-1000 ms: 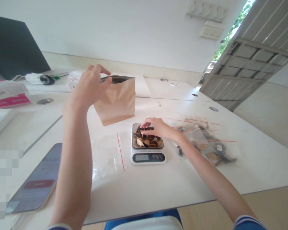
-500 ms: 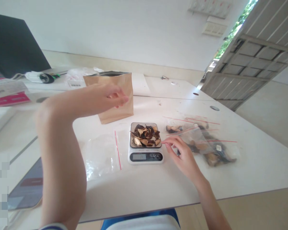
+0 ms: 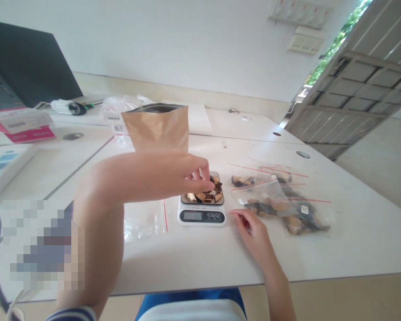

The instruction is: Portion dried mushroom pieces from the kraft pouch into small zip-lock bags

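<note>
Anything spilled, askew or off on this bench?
Nothing stands out. The dried pieces sit within the tray of the scale, none on the table. The kraft bag stands upright behind it; zip bags lie heaped to its right. The left hand hides part of the tray.

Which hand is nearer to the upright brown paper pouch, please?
Left: the left hand is over the white scale, just before the pouch; the right hand lies nearer the table edge.

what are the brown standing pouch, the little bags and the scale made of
Brown pouch: matte kraft paper, judging by its dull tan, creased face; the dark inner rim may be foil. Little bags: thin clear glossy plastic, contents showing through, red zip strips. Scale: smooth white body, probably plastic.
</note>
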The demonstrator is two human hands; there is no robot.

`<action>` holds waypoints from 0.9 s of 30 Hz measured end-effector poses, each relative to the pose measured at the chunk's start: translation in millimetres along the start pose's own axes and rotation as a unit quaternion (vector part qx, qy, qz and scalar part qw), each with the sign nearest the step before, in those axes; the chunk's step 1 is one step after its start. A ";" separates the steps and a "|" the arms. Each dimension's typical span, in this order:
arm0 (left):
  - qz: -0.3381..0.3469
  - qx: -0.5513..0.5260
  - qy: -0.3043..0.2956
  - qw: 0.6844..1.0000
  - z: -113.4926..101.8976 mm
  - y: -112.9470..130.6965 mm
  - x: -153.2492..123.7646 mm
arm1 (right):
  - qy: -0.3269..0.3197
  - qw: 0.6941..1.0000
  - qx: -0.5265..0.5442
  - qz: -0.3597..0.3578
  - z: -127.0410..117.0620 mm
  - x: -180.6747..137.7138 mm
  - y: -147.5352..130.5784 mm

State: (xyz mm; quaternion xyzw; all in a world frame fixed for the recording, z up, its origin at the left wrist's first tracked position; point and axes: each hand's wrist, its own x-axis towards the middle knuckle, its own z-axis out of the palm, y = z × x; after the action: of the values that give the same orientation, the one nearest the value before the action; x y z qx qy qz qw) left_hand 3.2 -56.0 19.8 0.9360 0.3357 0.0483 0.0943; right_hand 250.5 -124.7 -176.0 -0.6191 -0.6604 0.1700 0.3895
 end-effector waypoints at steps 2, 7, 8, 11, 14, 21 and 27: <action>-0.011 -0.007 -0.043 0.999 3.1 2.8 2.4 | -0.002 1.000 0.001 0.000 -0.4 -0.1 -0.4; -0.052 -0.020 0.041 0.998 25.5 -10.4 -8.8 | -0.006 1.000 -0.002 -0.001 -1.3 -1.2 1.5; -0.060 -0.018 0.060 0.996 33.5 -15.0 -13.5 | -0.006 1.000 -0.001 -0.004 -1.3 -1.5 2.1; -0.081 0.003 0.090 0.993 65.1 -28.8 -30.6 | -0.006 1.000 0.002 -0.011 -0.5 -2.2 3.8; -0.120 0.030 0.083 0.989 108.3 -40.3 -46.9 | -0.009 1.000 0.008 -0.013 1.7 -2.3 5.9; -0.227 0.029 0.170 0.958 218.6 -59.4 -60.9 | 0.009 0.999 0.009 -0.035 2.2 -1.2 6.5; -0.238 -0.060 0.224 0.943 213.8 -43.9 -76.4 | 0.018 0.996 0.085 -0.025 19.7 -14.6 -40.2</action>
State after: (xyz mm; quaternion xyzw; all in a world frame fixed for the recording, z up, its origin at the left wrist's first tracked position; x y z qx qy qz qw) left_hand -49.9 -102.3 -200.4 0.7866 0.5573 0.2531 0.0810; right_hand 207.6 -140.5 -164.6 -0.5701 -0.6514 0.2048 0.4568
